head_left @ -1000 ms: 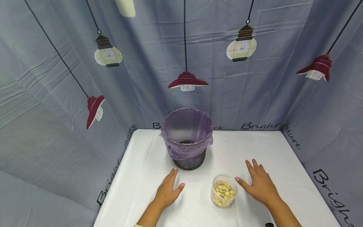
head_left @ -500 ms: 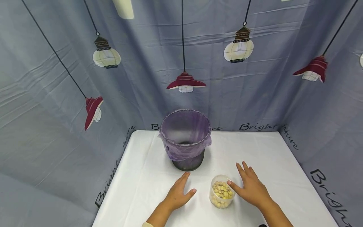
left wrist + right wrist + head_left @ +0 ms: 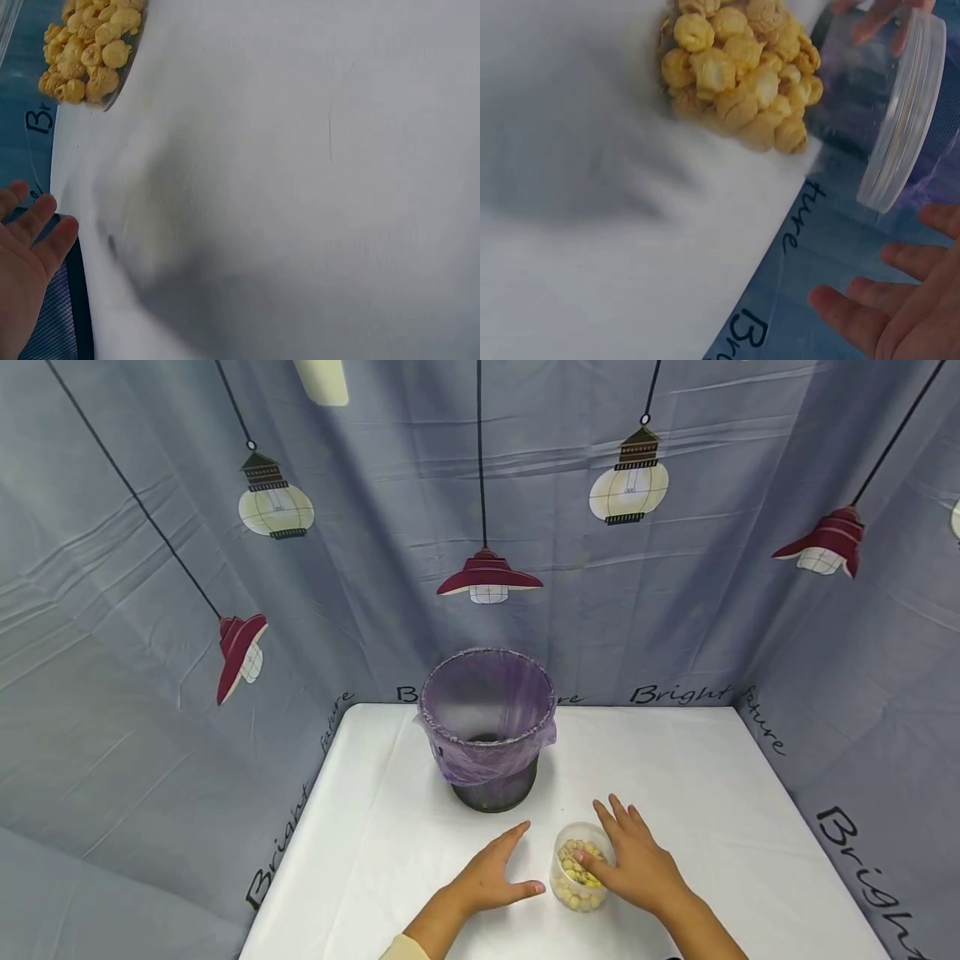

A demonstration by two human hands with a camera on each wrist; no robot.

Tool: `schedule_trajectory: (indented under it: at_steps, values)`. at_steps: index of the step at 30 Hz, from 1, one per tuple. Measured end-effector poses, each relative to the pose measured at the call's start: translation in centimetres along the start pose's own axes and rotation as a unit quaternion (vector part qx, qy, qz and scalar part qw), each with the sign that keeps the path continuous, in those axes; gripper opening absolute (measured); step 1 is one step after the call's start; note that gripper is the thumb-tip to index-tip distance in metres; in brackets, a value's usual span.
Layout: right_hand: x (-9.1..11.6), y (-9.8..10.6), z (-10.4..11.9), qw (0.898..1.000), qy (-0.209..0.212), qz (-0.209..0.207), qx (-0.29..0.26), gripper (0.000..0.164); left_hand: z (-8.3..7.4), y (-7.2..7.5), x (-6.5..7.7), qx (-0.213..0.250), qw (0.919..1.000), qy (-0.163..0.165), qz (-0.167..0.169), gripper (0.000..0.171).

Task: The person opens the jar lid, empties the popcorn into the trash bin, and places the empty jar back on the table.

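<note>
Your left hand (image 3: 482, 882) is spread, its thumb well away from its straight fingers, with a strip of the surface (image 3: 660, 752) showing between it and the jar (image 3: 906, 120). Your right hand (image 3: 636, 867) is spread too and pinches nothing; its thumb overlaps the jar's mouth in the head view, but whether it touches cannot be told. The jar stands upright between your hands, nearer the right one, and that flat stance probably keeps the popcorn (image 3: 742, 75) settled low inside; whether a clear lid covers it is hard to tell. You have a hand on either side, likely because a smooth, round wall is steadier when met from two directions, and the wide thumbs seem to leave room for its girth. The bin (image 3: 495, 793) stands upright farther back, well apart from the jar, presumably so it does not crowd you. Its purple bag (image 3: 480, 767) is folded over the rim, which seems meant to hold the mouth wide and keep the plastic from slipping down
</note>
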State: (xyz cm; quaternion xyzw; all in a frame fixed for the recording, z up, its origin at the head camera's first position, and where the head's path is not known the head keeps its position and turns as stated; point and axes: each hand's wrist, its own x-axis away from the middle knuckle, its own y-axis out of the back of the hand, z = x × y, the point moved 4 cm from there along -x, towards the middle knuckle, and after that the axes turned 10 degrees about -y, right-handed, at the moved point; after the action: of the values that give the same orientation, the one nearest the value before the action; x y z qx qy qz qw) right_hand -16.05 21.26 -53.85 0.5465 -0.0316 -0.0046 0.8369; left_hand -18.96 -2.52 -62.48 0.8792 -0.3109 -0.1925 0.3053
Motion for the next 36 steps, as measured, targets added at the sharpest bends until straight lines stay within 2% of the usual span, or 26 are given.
schedule_trajectory:
  at_steps: [5,12,18,21,27,36]
  values:
    - [0.0,-0.5,0.6,1.0,-0.004,0.021,0.016,0.095,0.0,-1.3,-0.4,0.049,0.9985,0.014,0.017,0.102]
    - [0.0,-1.2,1.2,0.998,-0.01,0.052,0.02,0.098,-0.3,-2.8,-1.0,0.078,0.9964,-0.005,0.033,0.108]
    - [0.2,-1.7,1.4,0.998,0.002,0.059,-0.001,0.103,-0.5,-4.3,-1.6,0.132,0.9905,0.001,0.038,0.112]
    - [0.4,-1.8,1.4,0.998,0.008,0.062,-0.012,0.107,-0.7,-4.9,-2.0,0.142,0.989,-0.01,0.042,0.113]
    - [0.5,-2.3,1.5,0.998,0.002,0.069,-0.009,0.106,-1.1,-5.3,-2.6,0.11,0.993,-0.036,0.024,0.112]
    - [0.5,-2.9,1.6,0.998,0.003,0.058,-0.005,0.098,-1.0,-5.6,-3.0,0.041,0.9985,-0.036,0.01,0.102]
